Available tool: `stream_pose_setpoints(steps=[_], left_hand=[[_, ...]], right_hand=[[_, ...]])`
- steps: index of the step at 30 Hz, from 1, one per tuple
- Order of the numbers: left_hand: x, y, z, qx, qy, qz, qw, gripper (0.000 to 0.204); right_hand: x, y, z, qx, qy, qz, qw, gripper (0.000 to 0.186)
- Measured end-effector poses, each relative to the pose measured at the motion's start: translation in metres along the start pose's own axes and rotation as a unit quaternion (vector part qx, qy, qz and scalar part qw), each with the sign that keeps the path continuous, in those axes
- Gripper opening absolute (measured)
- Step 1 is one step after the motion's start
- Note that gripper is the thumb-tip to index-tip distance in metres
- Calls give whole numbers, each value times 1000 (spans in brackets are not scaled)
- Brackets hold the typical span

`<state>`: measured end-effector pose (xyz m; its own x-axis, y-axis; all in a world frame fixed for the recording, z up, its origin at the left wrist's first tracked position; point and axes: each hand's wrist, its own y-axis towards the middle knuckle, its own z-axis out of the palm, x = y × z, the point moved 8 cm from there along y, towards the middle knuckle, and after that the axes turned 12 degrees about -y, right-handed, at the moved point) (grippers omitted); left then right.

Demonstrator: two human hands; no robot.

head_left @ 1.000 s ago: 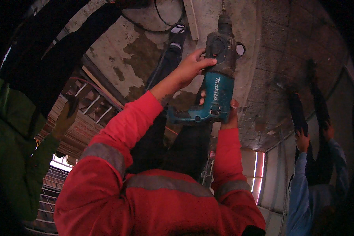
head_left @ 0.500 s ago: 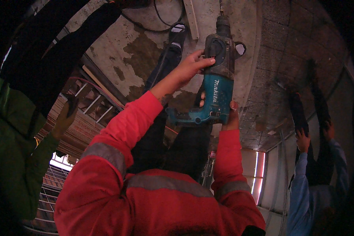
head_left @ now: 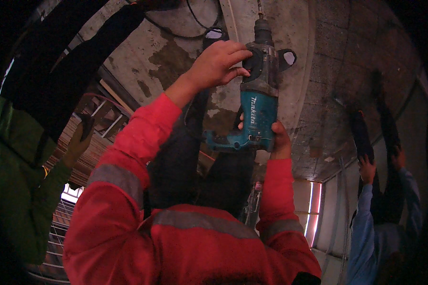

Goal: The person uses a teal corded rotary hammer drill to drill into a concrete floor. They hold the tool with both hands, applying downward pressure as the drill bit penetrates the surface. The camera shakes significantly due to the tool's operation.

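Note:
A teal and black rotary hammer drill is held upright in front of my body, with its bit at the top and the handle extending left. My left hand is closed in a pinch on the dark round knob on the drill's upper housing. My right hand grips the drill's lower teal body from behind, with the thumb showing at the right and other fingertips at the left.
Concrete floor holds a black cable and a plank. A metal ladder lies left. One co-worker in green stands left; another in blue stands right, hands near the thighs. My dark shoes flank the drill.
My left hand has risen and turned over the knob, its fingers now more curled. The drill has shifted slightly left, with my right hand moving along with it.

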<state>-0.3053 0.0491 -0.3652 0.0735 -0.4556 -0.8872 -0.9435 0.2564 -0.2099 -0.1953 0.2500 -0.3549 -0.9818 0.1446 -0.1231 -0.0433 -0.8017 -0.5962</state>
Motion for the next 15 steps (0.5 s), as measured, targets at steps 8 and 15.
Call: stream_pose_setpoints(steps=[8, 15], left_hand=[[-8, 14, 13, 130, 78, 46, 987, 43], [-3, 25, 19, 153, 73, 90, 981, 40]], right_hand=[[2, -7, 3, -10, -13, 12, 1000, 98], [6, -12, 5, -55, -46, 15, 997, 91]])
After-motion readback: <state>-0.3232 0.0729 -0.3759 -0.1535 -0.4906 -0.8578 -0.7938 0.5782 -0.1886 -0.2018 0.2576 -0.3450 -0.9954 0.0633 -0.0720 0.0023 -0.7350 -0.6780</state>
